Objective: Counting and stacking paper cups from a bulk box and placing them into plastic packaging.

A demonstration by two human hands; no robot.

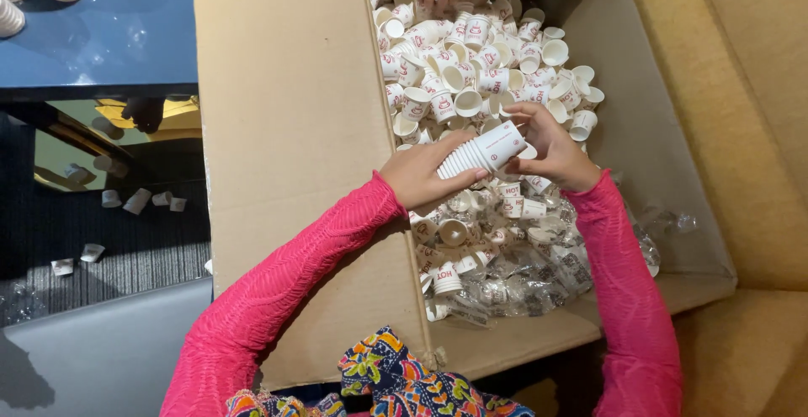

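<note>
Both hands [484,164] around nested cup stack [482,153]

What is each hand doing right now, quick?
Left hand: closed on the stack of paper cups, at its rim end.
Right hand: closed on the same stack, at its base end.

Far to the left of the hands there is a dark striped floor [101,249]. Small white cups [139,201] lie scattered on it. Above that sits a shiny blue worktop [109,30]. A grey seat [93,358] is at the lower left. To the right is a soft yellow sofa [741,131]. The light is bright.
</note>
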